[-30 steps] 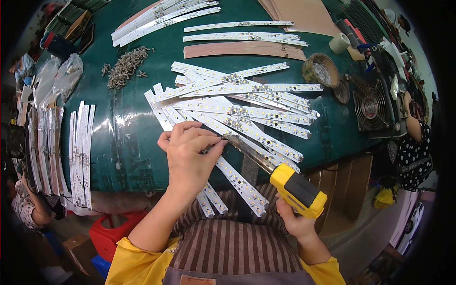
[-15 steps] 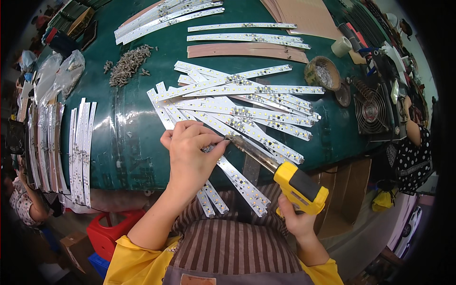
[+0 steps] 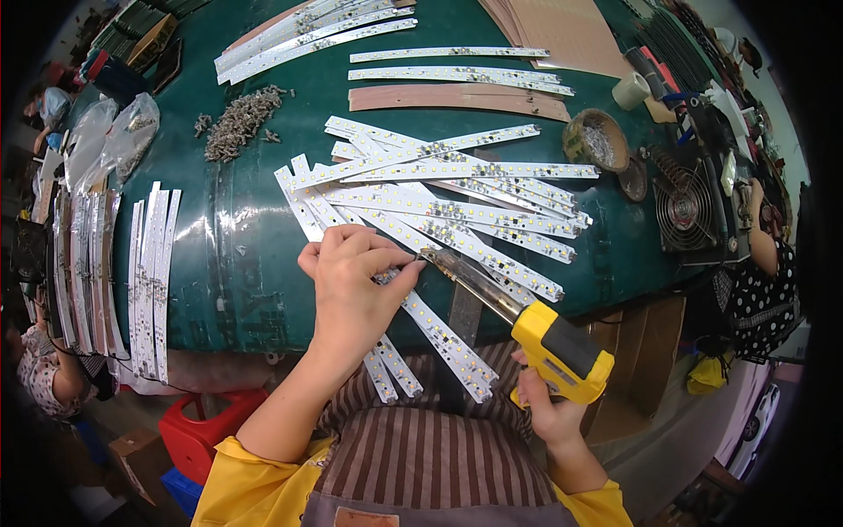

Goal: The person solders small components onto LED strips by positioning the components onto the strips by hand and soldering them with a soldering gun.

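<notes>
My right hand [image 3: 551, 411] is wrapped round the grip of a yellow and black soldering gun [image 3: 562, 350]. The gun's metal barrel slants up and left, its tip just right of my left fingertips. Finger and thumb of my left hand [image 3: 353, 272] are pinched together over the table's near edge; whatever they hold is too small to make out. Below that hand, white LED strips [image 3: 446, 341] jut out over the edge toward me, partly hidden by it. Beyond both hands lies a loose, crossed pile of LED strips [image 3: 474, 207] with small yellowish LEDs and dark components.
Small metallic parts [image 3: 241, 121] lie heaped on the green table [image 3: 237, 281], near plastic bags [image 3: 132, 136]. More LED strips [image 3: 151, 281] rest at the left. A round container [image 3: 575, 145] and a fan [image 3: 687, 211] stand right. Below left is a red stool [image 3: 198, 439]. Other people sit at both sides.
The soldering gun in my right hand has shifted slightly right and down, its tip drawing a little away from my left fingers. My left hand keeps its pinch in almost the same place.
</notes>
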Available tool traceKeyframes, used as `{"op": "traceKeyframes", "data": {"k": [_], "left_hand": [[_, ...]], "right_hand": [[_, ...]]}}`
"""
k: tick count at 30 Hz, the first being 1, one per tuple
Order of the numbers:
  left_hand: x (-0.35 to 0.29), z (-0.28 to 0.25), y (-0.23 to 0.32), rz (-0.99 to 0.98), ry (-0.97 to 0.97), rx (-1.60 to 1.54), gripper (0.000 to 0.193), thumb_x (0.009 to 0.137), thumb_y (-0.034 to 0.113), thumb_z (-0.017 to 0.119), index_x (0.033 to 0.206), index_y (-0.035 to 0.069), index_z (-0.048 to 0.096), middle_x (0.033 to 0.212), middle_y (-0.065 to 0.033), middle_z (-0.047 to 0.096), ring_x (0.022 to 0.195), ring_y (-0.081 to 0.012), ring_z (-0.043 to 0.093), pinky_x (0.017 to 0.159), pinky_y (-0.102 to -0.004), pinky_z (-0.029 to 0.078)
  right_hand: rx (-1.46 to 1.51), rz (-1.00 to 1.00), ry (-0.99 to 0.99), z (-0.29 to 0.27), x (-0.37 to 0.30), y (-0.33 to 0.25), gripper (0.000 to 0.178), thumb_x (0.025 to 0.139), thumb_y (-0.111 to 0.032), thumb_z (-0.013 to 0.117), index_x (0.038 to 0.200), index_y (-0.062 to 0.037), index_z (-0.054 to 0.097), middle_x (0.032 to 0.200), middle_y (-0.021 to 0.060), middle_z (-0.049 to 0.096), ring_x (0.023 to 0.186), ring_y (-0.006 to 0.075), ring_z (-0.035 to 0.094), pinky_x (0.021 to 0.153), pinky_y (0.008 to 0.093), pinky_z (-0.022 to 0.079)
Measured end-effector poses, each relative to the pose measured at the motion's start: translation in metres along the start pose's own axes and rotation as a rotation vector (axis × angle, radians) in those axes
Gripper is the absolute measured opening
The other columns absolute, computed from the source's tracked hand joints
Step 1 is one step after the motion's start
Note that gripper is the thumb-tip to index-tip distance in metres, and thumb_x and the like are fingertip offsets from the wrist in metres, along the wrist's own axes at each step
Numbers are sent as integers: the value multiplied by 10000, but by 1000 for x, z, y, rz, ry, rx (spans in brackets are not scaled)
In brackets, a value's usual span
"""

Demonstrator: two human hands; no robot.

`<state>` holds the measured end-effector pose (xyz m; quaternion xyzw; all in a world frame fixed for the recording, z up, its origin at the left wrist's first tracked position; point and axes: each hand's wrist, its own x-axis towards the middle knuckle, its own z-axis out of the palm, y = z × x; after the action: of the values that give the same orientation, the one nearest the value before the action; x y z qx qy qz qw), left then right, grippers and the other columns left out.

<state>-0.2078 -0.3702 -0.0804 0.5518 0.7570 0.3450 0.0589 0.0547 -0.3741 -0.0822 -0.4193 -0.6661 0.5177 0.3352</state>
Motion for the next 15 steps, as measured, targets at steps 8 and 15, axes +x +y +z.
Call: {"op": "traceKeyframes", "data": {"k": [8, 15], "left_hand": [[-1, 1, -3, 8, -7, 19, 115, 668, 143, 825, 748, 123, 745, 817, 36, 671, 978, -190, 570, 913, -406, 307], [-1, 3, -5, 22, -1, 32, 104, 668, 149, 821, 739, 134, 746, 819, 55, 672, 971, -179, 567, 906, -406, 306]], "right_hand": [[27, 110, 28, 3, 2, -6, 264, 848, -22, 674, 1100, 20, 611, 902, 87, 677, 695, 116, 625, 632, 241, 506], [-30, 101, 117, 9, 10, -21, 258, 797, -77, 753, 1033, 2, 683, 884, 74, 714, 765, 139, 683, 693, 255, 530]]}}
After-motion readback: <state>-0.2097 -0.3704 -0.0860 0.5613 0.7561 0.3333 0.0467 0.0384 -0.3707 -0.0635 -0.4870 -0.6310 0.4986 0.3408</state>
